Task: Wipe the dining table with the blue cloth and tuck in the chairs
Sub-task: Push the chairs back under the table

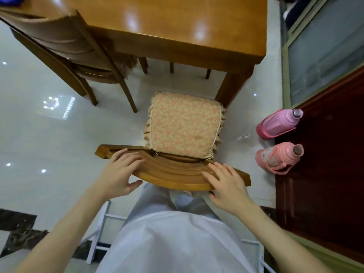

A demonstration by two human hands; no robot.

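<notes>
A wooden chair [177, 174] with a floral seat cushion [183, 125] stands just in front of me, pulled out from the glossy wooden dining table [177, 22]. The cushion's front edge lies near the table's right leg. My left hand [118, 172] rests on the left part of the curved backrest, fingers laid over its top and thumb spread on the near side. On the right part of the backrest lies my right hand [226, 186], its fingers fairly straight. A bit of blue cloth [11, 1] shows on the table at the top left corner.
A second wooden chair [65, 52] stands at the left, its seat partly under the table. Two pink flasks [279, 123] [279, 157] stand on the floor at the right, beside a dark wooden door [325, 154]. A white frame [98, 229] stands behind my legs.
</notes>
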